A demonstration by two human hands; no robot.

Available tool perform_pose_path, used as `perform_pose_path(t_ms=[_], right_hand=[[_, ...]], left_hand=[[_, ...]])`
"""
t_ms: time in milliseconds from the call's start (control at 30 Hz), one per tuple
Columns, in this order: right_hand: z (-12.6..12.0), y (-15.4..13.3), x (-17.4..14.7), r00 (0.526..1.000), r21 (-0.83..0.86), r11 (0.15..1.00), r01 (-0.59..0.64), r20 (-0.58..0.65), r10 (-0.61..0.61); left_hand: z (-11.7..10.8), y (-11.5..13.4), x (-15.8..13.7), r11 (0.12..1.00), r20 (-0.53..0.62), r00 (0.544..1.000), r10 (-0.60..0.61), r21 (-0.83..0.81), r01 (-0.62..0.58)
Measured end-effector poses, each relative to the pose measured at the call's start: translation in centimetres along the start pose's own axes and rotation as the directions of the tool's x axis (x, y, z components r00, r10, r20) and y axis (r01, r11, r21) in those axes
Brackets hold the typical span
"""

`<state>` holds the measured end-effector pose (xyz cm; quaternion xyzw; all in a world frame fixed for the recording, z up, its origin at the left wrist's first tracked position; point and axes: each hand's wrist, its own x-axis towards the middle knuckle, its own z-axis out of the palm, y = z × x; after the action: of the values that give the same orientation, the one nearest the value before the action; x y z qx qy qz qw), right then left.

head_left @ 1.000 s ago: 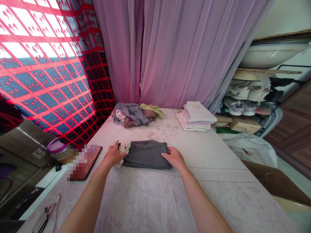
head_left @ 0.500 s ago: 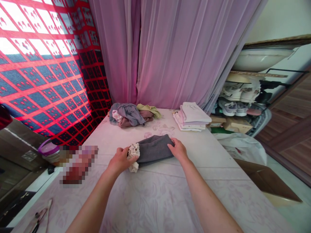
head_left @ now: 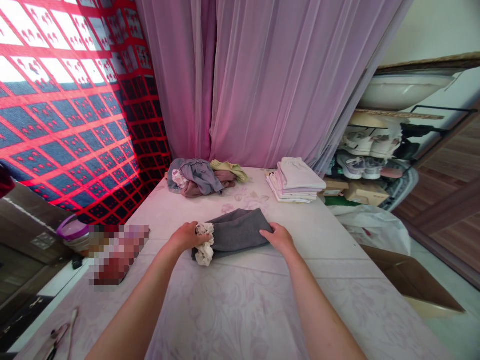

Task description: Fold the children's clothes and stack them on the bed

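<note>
A folded dark grey garment (head_left: 240,231) with a cream ruffled trim (head_left: 205,250) at its left end lies on the patterned sheet (head_left: 232,310) before me. My left hand (head_left: 187,237) grips the ruffled end, thumb on top and fingers partly hidden behind it. At the opposite end, my right hand (head_left: 279,237) pinches the grey edge between thumb and fingers. Farther back is a loose heap of clothes (head_left: 202,176) in grey-blue, brown and yellow-green. To its right stands a stack of folded pale clothes (head_left: 298,181).
Purple curtains (head_left: 285,80) hang behind the bed, and a red checked cloth (head_left: 75,120) hangs at left. A shelf holds shoes (head_left: 362,166) and a white basin (head_left: 405,91) on the right. Below it is an open cardboard box (head_left: 412,280). A cable (head_left: 71,330) lies front left.
My right hand has slid slightly down along the garment's right edge. The left hand has shifted a little up and left on the ruffle, and the garment lies a bit flatter.
</note>
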<state>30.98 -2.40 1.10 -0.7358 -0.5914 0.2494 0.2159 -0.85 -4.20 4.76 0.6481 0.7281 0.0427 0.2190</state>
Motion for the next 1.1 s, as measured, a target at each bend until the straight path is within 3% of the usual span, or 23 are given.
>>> perform_pose_path(t_ms=[167, 333, 433, 533, 767, 967, 1033, 1100], right_hand=[[-0.6, 0.0, -0.1, 0.999, 0.08, 0.997, 0.001, 0.045, -0.005], [-0.3, 0.7, -0.6, 0.999, 0.236, 0.972, -0.007, 0.039, -0.002], [-0.4, 1.2, -1.3, 0.996, 0.403, 0.915, -0.018, 0.085, -0.018], [-0.9, 1.6, -2.2, 0.993, 0.457, 0.889, -0.02, 0.116, -0.037], [-0.1, 2.4, -4.1, 0.983, 0.42, 0.907, 0.043, 0.146, -0.114], [1.1, 3.0, -3.9, 0.996, 0.319, 0.948, -0.005, 0.087, -0.025], [0.8, 2.8, -4.0, 0.999, 0.231, 0.973, -0.015, 0.035, 0.007], [0.3, 2.0, -4.4, 0.995, 0.137, 0.99, 0.017, -0.103, -0.002]], left_hand=[[-1.2, 0.8, -0.2, 1.0, 0.055, 0.998, -0.01, 0.0, 0.01], [-1.4, 2.3, -0.3, 0.999, 0.007, 1.0, 0.017, -0.028, -0.016], [-1.5, 3.1, -0.1, 0.998, -0.042, 0.998, 0.041, -0.044, -0.043], [-1.5, 3.5, 0.1, 0.996, -0.086, 0.994, 0.07, -0.052, -0.075], [-0.8, 4.7, 1.5, 0.971, -0.262, 0.935, 0.239, 0.071, -0.228], [-0.8, 4.7, 3.1, 0.98, -0.184, 0.963, 0.198, 0.052, -0.191], [-1.1, 3.8, 3.5, 0.985, -0.145, 0.977, 0.157, -0.05, -0.165], [-1.5, 2.7, 3.6, 0.953, -0.083, 0.993, 0.078, -0.287, -0.098]])
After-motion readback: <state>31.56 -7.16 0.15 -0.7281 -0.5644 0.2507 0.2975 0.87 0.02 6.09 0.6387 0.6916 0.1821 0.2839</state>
